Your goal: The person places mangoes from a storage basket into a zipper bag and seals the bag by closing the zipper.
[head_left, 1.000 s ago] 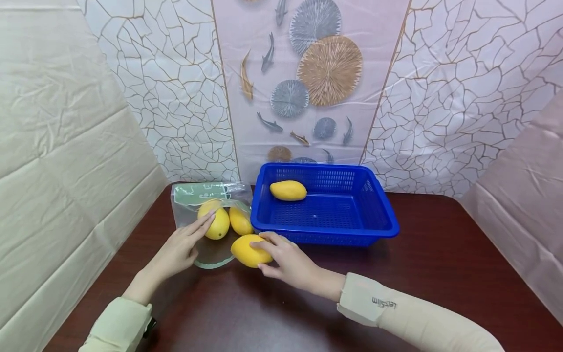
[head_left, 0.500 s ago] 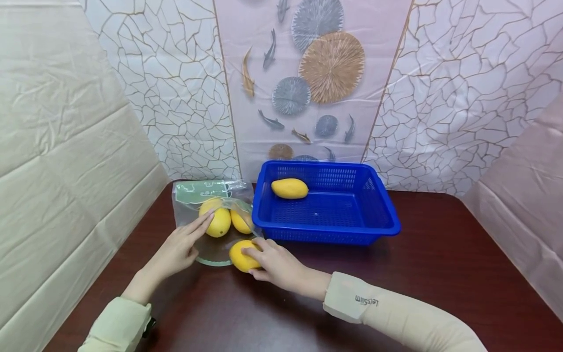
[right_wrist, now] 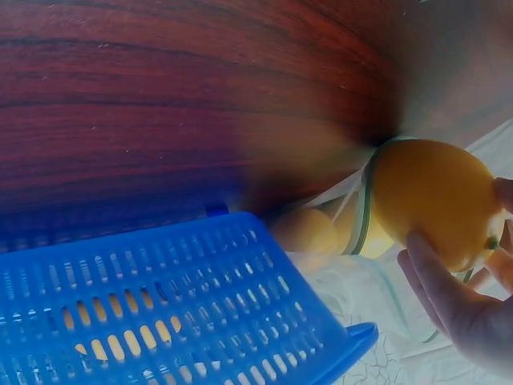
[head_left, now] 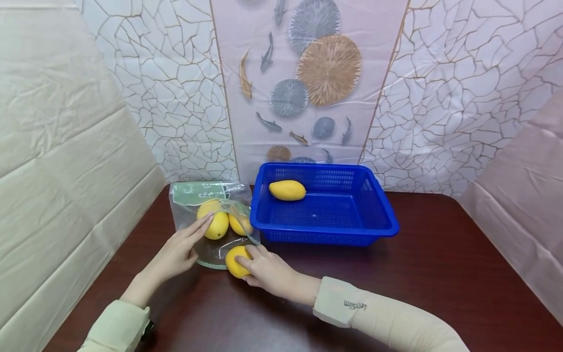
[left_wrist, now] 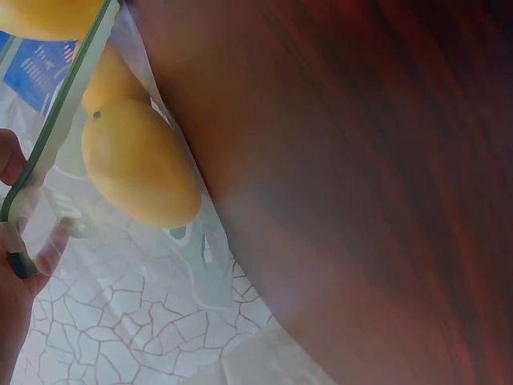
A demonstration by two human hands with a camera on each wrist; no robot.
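My right hand [head_left: 272, 274] grips a yellow mango [head_left: 236, 262] at the mouth of a clear plastic bag [head_left: 186, 215] with a green rim. In the right wrist view, the held mango [right_wrist: 433, 200] overlaps that green rim, with fingertips against its side. My left hand [head_left: 176, 249] has its fingers stretched over the bag's left side. The left wrist view shows some of those fingers [left_wrist: 52, 249] through the plastic, next to the rim. Inside the bag lie more mangoes [head_left: 217, 227], one [left_wrist: 140, 164] showing whole beside the left hand.
A blue plastic basket [head_left: 325, 230] with slotted walls stands right beside the bag. One mango [head_left: 288, 190] lies in its back left part. The dark wooden table [head_left: 418, 274] ends at a patterned cloth [head_left: 440, 122] behind and pale cloths at both sides.
My right hand has moved left and slightly toward me with the mango, away from the basket's front edge to the bag's mouth. The left hand stays nearly in place.
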